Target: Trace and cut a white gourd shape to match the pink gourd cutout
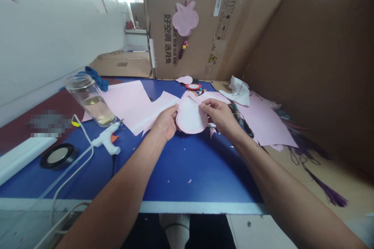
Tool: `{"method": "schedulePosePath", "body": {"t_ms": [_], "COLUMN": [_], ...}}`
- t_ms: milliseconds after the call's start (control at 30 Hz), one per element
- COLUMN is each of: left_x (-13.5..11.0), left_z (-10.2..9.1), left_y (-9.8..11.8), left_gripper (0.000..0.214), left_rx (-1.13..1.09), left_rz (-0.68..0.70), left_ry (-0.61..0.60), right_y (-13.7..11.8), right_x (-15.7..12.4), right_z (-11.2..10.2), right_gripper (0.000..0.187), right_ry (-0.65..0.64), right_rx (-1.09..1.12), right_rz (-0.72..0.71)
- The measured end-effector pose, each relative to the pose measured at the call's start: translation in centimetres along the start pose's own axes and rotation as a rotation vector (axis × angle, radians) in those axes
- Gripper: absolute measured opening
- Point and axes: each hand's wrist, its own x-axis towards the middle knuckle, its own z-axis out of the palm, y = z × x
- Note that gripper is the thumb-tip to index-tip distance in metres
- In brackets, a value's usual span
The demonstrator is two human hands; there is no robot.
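Observation:
A pink, pear-shaped fabric piece [191, 114] with a white inner face is held up over the blue table. My left hand [167, 122] grips its left edge between thumb and fingers. On the opposite side, my right hand [217, 113] pinches the upper right edge. The pink border looks folded or layered around the white middle. Behind it lie pink sheets [128, 97] and a roll of red-rimmed tape [193, 86]. A flower-shaped pink pouch [186, 19] with a beaded tassel hangs on the cardboard ahead.
At left stand a glass jar [97, 107] with yellowish liquid, a white glue gun [107, 140] with its cord, and a black tape roll [58, 156]. Crumpled white paper [237, 90], a pink sheet [267, 120] and a purple tassel [329, 190] lie right. Cardboard walls [318, 46] enclose the back and right.

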Motion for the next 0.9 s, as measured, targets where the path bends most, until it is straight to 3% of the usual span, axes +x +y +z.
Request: {"method": "schedulePosePath", "body": {"t_ms": [367,900], "left_x": [0.3,0.9], "left_z": [-0.7,-1.3], "left_y": [-0.3,-0.1], "left_gripper": [0.013,0.009], "left_rx": [0.092,0.035], "left_rz": [0.072,0.183], "left_ry": [0.02,0.127], "right_y": [0.3,-0.6], "right_x": [0.3,0.1], "right_z": [-0.2,-1.1], "right_gripper": [0.017,0.018], "right_ry": [0.002,0.001], "right_rx": [0.012,0.131], "right_rz": [0.001,0.039]}}
